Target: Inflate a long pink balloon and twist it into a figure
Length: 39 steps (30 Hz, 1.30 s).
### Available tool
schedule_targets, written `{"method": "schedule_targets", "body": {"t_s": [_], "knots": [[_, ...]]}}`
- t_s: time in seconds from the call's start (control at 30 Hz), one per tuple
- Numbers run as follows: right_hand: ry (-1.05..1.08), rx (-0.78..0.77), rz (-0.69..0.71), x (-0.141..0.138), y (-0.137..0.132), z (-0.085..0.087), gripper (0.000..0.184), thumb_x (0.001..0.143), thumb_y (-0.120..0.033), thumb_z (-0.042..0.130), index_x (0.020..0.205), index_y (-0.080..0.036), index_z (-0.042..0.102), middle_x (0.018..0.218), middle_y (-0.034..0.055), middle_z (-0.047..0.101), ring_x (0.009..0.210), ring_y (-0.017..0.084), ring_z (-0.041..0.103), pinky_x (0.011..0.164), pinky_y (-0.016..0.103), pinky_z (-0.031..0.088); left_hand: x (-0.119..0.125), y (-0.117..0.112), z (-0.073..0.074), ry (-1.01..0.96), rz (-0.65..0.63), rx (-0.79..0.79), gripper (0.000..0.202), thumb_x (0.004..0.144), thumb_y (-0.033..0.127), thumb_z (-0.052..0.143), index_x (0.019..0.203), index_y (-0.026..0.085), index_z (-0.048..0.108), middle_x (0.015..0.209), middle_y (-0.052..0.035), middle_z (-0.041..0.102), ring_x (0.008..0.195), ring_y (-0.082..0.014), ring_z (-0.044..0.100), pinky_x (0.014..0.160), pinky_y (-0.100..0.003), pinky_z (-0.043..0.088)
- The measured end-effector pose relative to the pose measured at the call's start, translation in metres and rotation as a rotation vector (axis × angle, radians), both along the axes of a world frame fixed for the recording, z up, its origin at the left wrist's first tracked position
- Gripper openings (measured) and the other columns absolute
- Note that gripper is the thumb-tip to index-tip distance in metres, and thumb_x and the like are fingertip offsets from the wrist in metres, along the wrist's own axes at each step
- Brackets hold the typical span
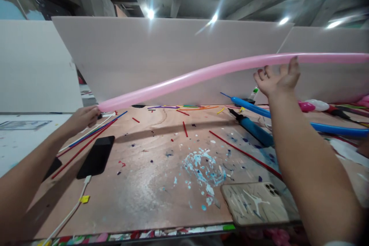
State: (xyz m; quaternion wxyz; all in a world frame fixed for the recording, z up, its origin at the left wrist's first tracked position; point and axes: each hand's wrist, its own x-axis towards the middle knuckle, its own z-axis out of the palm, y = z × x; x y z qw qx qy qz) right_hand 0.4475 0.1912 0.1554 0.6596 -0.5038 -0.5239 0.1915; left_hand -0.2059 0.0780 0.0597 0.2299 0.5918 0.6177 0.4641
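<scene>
A long inflated pink modelling balloon (184, 80) stretches across the view above the table, rising from left to right and running out past the right edge. Its left end is pinched in the closed fingers of my left hand (83, 119). Under the balloon's right half, my right hand (278, 78) is held palm up with spread fingers, touching or very near the balloon. Below my right forearm lie a blue hand pump (255, 128) with a black nozzle and an inflated blue balloon (250, 107), partly hidden by the arm.
The wooden table (150, 184) carries paint flecks. A black phone (96, 157) with a white cable (72, 211) lies left; a phone in a patterned case (256, 203) lies near the front edge. Uninflated balloons (86, 146) lie left. A pale upright panel (173, 54) stands behind.
</scene>
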Motion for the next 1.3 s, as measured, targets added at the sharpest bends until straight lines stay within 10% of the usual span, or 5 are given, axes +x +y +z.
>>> {"method": "schedule_targets", "body": {"t_s": [0.2,0.43,0.57,0.73,1.3], "knots": [[0.241,-0.178,0.505,-0.088,-0.008,-0.002,0.089,0.102,-0.059,0.016,0.152,0.012,0.000,0.132,0.0354,0.050,0.116,0.021,0.063,0.091,0.038,0.052,0.071,0.012,-0.025,-0.365,-0.398,-0.051,0.027,0.090,0.034,0.052,0.070,0.019,0.043,0.045,0.0086,0.026,0.038,-0.0051,0.024,0.040,-0.018,0.020],[-0.086,-0.725,1.094,-0.215,-0.021,-0.092,0.059,0.086,-0.070,0.056,0.109,-0.016,0.063,0.109,0.0155,0.069,0.100,0.026,0.067,0.098,0.048,0.054,0.128,0.002,-0.046,-0.604,-0.532,-0.116,0.032,0.088,0.042,0.056,0.071,0.018,0.045,0.048,0.0101,0.022,0.040,-0.0044,0.018,0.040,-0.017,0.020],[0.365,-0.448,0.978,-0.264,-0.020,-0.115,0.043,0.077,-0.056,0.076,0.093,-0.021,0.057,0.091,0.0056,0.065,0.095,0.021,0.065,0.098,0.042,0.055,0.144,-0.008,-0.066,-0.622,-0.542,-0.262,0.035,0.085,0.042,0.060,0.066,0.019,0.041,0.046,0.0090,0.027,0.039,-0.0051,0.024,0.039,-0.017,0.024],[0.534,-0.124,0.964,-0.286,-0.027,-0.098,0.043,0.072,-0.048,0.082,0.092,-0.022,0.054,0.084,-0.0012,0.060,0.084,0.016,0.061,0.086,0.033,0.057,0.160,-0.016,-0.097,-0.813,-0.442,-0.381,0.036,0.083,0.045,0.063,0.068,0.021,0.040,0.044,0.0109,0.022,0.036,-0.0064,0.021,0.036,-0.018,0.026],[0.341,-0.080,0.981,-0.280,-0.055,-0.091,0.052,0.066,-0.049,0.086,0.101,-0.023,0.059,0.099,0.0020,0.065,0.097,0.019,0.064,0.091,0.038,0.057,0.159,-0.019,-0.102,-0.882,-0.712,-0.524,0.047,0.093,0.039,0.038,0.050,0.022,0.030,0.036,0.0043,0.021,0.033,-0.0100,0.019,0.035,-0.022,0.025]]}}
